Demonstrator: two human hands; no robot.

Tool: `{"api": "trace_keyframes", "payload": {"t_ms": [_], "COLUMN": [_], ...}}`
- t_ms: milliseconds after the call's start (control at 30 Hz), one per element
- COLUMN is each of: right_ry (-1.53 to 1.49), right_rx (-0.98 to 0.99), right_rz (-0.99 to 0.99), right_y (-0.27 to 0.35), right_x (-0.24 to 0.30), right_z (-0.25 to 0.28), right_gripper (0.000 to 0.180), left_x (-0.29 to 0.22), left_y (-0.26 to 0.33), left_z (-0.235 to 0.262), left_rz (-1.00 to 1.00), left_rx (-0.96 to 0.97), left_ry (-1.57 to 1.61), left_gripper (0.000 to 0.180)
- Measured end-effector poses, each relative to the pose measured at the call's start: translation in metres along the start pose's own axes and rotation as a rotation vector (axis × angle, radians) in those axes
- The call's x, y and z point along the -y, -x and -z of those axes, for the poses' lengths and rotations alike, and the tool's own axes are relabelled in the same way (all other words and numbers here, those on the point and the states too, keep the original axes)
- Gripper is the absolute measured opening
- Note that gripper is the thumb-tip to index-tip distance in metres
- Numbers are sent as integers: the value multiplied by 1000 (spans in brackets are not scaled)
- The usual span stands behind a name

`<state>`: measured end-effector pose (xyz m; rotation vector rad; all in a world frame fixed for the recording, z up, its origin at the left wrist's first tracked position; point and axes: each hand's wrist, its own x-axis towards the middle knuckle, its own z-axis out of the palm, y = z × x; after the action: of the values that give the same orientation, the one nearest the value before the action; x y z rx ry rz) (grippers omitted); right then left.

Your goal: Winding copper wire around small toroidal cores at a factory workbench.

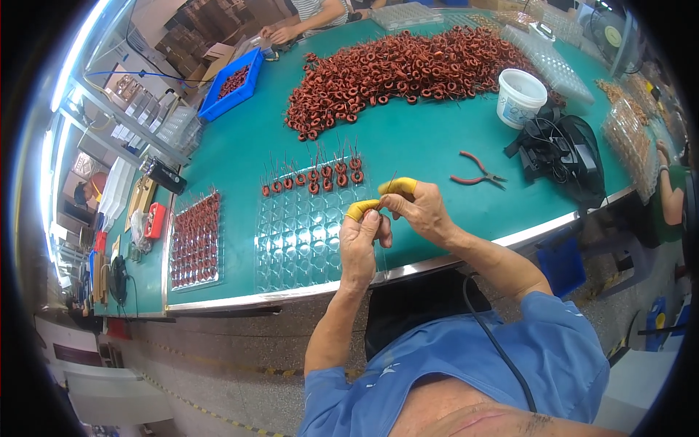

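My left hand [359,244] and right hand [421,210] meet fingertip to fingertip over the near desk [429,149] edge, both grips pinched shut, yellow finger cots [397,186] on. Whatever is pinched between them is too small to make out; only a thin wire lead [391,180] pokes up by the right cot.

Just under my hands: clear blister tray [309,233], mostly empty cells, one far row filled with red wound coils [314,177], leads standing up. Left of it, a second tray [195,240] packed full of the same coils.

Far side of the green desk: big loose pile of coils [408,69]. White bucket [520,97] right of the pile. Red-handled pliers [477,173] lie right of my hands, clear of them. Black bag with cables [564,153] beyond. Blue bin [231,84] far left holds more coils. Another person's hands [280,33] work at the far edge.
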<state>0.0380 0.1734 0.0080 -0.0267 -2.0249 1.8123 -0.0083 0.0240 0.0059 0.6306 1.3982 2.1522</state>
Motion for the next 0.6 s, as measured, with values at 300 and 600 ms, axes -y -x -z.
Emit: {"api": "trace_keyframes", "payload": {"t_ms": [300, 600], "right_ry": [-10, -147], "right_rx": [-7, -170], "right_rz": [76, -147], "right_y": [6, -3], "right_x": [0, -10], "right_z": [-2, 2], "right_gripper": [16, 29], "left_x": [1, -1], "left_y": [-1, -9], "left_z": [7, 19], "left_rz": [140, -124], "left_rx": [-18, -50], "left_ry": [153, -207], "left_gripper": [20, 22]}}
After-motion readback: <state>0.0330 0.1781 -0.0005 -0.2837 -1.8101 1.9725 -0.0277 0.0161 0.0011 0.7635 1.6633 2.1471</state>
